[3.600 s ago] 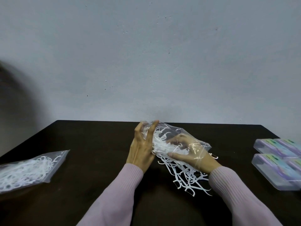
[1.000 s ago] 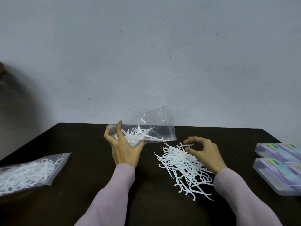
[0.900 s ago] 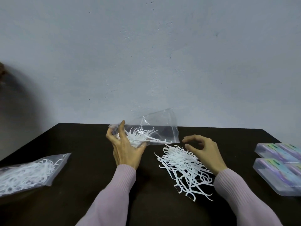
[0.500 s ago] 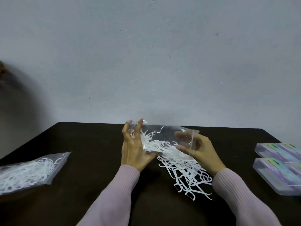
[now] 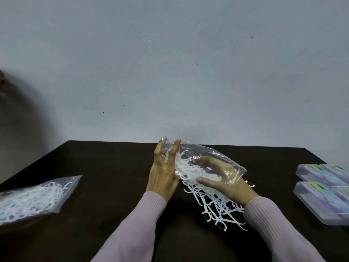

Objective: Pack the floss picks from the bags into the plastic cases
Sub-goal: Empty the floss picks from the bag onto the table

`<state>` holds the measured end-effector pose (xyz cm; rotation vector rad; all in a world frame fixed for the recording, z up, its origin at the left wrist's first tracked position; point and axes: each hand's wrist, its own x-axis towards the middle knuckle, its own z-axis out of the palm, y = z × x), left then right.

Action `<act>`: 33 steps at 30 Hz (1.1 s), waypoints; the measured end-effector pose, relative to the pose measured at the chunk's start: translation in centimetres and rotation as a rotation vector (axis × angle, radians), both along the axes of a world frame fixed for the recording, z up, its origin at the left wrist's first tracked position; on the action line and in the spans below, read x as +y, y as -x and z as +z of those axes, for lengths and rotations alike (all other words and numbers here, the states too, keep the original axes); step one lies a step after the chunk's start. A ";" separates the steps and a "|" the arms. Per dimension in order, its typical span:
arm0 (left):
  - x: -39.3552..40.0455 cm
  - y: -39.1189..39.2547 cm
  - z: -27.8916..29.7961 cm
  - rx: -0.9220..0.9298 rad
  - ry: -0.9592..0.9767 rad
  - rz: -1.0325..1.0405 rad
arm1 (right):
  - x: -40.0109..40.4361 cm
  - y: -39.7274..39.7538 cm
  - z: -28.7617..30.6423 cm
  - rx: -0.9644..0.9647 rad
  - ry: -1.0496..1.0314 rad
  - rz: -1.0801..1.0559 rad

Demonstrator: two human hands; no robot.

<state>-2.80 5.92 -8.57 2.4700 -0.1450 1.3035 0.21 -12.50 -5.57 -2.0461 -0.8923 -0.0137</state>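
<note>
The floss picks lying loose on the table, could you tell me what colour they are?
White: the loose floss picks stand out against the dark table in the head view.

I can read no text anywhere; the coloured labels inside the cases [image 5: 321,188] are too blurred for me to make out.

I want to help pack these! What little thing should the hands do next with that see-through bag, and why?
Probably draw the right hand, which is inside the clear bag, back out with the floss picks left there, onto the loose pile. The left hand holds the bag's closed end, and the cases are shut.
</note>
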 end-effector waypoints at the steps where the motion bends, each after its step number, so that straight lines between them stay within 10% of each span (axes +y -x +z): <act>1: -0.2 0.0 0.1 -0.007 -0.015 -0.002 | 0.1 0.0 0.0 -0.022 0.042 -0.014; 11: -0.1 -0.2 0.3 -0.033 -0.102 0.012 | 0.6 -0.1 0.0 -0.245 0.333 -0.084; 21: 1.4 -0.3 0.6 -0.013 -0.058 0.108 | -0.1 0.2 0.2 0.049 0.001 -0.097; 33: 2.9 -0.3 0.5 0.031 0.122 0.219 | -1.2 -0.9 0.3 -0.041 -0.076 -0.249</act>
